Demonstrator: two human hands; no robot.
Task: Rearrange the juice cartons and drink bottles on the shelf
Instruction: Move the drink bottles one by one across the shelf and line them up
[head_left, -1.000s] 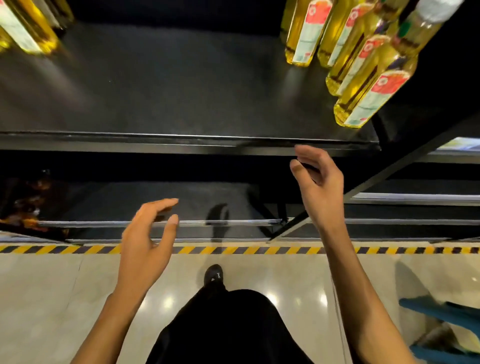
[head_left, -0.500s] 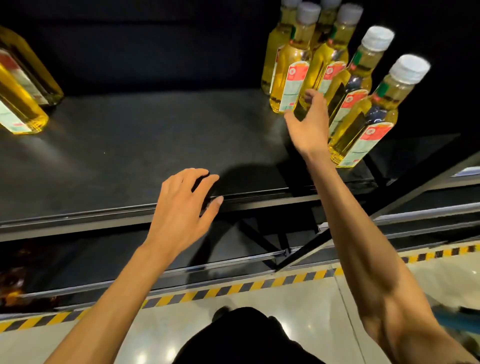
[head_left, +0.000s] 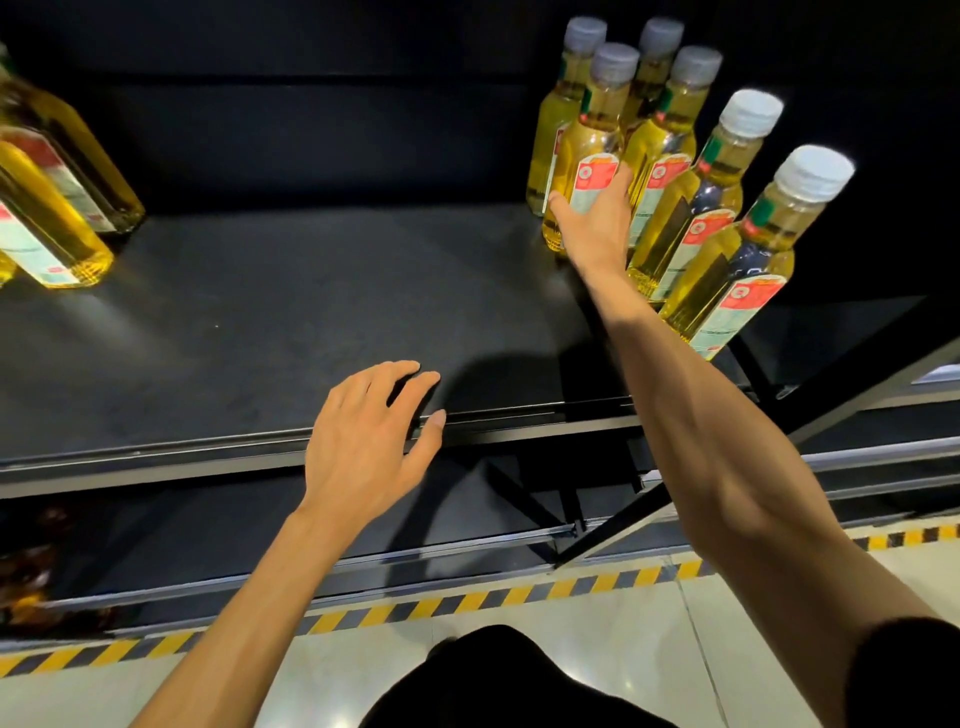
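Clear bottles (head_left: 737, 270) of yellow liquid, pale caps, red labels, clustered on the shelf's (head_left: 260, 338) right end, right hand (head_left: 597, 228) gripping one bottle (head_left: 589, 161), left hand (head_left: 363, 447) loose-fingered, holding nothing, at shelf's front edge

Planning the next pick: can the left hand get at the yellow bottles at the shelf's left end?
Probably yes: the left hand is open at the front edge, with only bare shelf between it and those bottles.

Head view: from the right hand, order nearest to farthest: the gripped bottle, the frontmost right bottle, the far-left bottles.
1. Gripped bottle, in the right hand.
2. Frontmost right bottle, on the right.
3. Far-left bottles, opposite side.
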